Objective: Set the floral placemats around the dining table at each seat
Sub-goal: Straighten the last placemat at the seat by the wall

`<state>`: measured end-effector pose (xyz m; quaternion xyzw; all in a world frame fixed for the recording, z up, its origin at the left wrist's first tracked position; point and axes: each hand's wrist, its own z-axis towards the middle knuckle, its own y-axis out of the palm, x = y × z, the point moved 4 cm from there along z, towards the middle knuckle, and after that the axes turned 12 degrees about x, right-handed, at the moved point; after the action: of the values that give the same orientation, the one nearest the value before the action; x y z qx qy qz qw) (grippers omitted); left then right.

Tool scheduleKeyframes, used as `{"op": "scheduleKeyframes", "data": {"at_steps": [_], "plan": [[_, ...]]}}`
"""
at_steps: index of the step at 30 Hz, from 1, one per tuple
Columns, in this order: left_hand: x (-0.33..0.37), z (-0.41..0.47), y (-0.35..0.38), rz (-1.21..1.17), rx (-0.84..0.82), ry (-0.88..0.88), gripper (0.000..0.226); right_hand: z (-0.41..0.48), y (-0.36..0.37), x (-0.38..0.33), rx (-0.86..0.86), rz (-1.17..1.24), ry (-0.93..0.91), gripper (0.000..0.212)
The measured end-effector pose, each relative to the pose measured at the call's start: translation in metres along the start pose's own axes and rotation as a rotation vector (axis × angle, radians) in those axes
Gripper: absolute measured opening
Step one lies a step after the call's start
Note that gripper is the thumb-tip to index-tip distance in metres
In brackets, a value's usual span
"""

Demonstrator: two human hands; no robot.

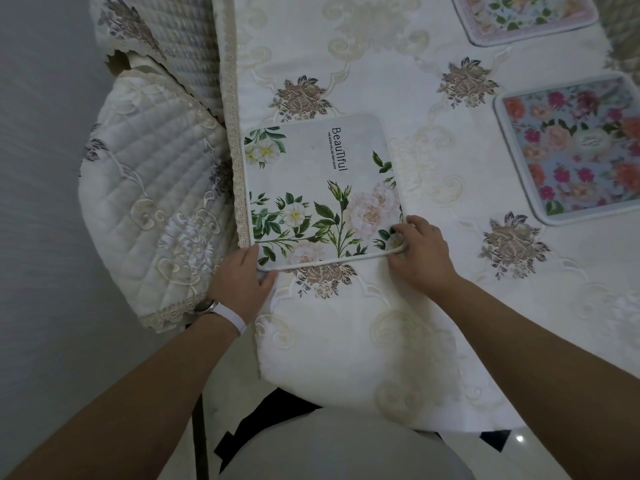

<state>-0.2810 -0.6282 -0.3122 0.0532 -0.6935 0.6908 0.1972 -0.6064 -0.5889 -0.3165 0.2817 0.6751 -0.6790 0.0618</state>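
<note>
While both hands pinch corners, placemat [322,188] lies flat.

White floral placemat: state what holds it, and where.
Both hands grip the white floral placemat at its near edge: left hand at the near-left corner, right hand at the near-right corner.

A white placemat [322,188] printed with green leaves, pale blooms and "Beautiful" lies flat at the table's left edge. Two brighter floral placemats, one [575,147] blue, one [523,15] pink-edged, lie further right.
</note>
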Motion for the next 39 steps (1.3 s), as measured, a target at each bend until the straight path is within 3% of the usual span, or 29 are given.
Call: {"op": "scheduleKeyframes", "data": {"at_steps": [17, 39], "plan": [[-0.001, -0.014, 0.003, -0.031, 0.04, -0.045, 0.049, -0.016, 0.012, -0.006, 0.023, 0.065, 0.13, 0.053], [0.002, -0.01, 0.001, -0.101, 0.084, -0.093, 0.046, -0.013, 0.013, -0.001, 0.023, 0.037, 0.124, 0.048]]}}
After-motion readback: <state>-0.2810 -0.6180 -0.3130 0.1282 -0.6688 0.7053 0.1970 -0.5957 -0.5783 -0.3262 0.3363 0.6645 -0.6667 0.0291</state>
